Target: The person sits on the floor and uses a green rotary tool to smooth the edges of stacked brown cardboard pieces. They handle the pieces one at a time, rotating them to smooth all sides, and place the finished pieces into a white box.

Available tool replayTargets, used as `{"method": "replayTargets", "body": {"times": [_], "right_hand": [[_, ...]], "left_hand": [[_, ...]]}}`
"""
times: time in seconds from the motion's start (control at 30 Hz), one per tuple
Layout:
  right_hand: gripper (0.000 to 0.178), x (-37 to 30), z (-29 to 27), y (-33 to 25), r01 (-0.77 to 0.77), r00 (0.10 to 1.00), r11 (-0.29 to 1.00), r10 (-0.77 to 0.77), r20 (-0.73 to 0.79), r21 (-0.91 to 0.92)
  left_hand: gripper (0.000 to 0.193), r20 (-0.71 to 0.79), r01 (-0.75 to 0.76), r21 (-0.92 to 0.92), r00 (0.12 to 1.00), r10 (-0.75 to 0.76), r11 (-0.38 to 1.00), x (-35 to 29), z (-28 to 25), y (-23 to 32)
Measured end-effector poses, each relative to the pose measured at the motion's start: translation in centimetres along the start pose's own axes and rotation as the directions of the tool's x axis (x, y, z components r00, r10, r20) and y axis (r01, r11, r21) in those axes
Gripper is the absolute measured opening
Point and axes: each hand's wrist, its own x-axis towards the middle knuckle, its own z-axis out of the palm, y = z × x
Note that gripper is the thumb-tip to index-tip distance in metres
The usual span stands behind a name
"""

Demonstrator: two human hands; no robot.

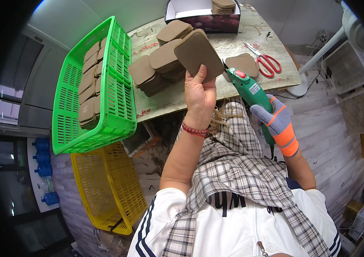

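My bare left hand (200, 94), a red bead bracelet at its wrist, pinches a brown flat pad (198, 53) with rounded corners, thumb on top. The pad is tilted above the table. In my right hand (277, 122), which wears a grey and orange glove, is a green handheld power tool (250, 88) with a red button. Its tip points at the pad's right edge; whether they touch I cannot tell. Behind the held pad stand stacks of similar pads (164, 55). More pads (242, 66) lie beyond the tool, beside red-handled scissors (268, 64).
On the left, a green plastic crate (119, 92) holds rows of brown pads, with a yellow crate (117, 188) below it. A dark printed box (205, 23) with more pads sits at the far edge of the wooden table (164, 100). A white fan (355, 28) stands at right.
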Motion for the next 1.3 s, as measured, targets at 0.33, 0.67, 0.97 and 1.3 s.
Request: {"method": "replayTargets", "body": {"times": [0.33,0.67,0.97,1.3], "right_hand": [[0.038,1.0,-0.8,-0.2,0.05,0.995,0.999,-0.05,-0.09,-0.004],[0.032,0.5,-3.8,-1.4,-0.031,0.997,0.999,0.032,0.063,-0.017],[0.043,-0.4,-5.3,-1.1,-0.024,0.985,0.981,0.056,0.164,-0.191],[0.048,0.3,-4.3,-0.9,0.008,0.983,0.982,0.027,0.18,-0.19]], "left_hand": [[0.027,0.058,0.097,0.164,0.992,-0.108,0.982,-2.7,-1.4,-1.5],[0.024,0.115,0.083,0.484,0.981,-0.158,0.871,-2.5,-2.5,1.5],[0.026,0.117,0.139,0.795,0.92,-0.375,0.59,-1.4,-2.4,5.9],[0.029,0.058,0.18,0.902,0.851,-0.522,0.393,-1.8,-3.0,6.9]]}}
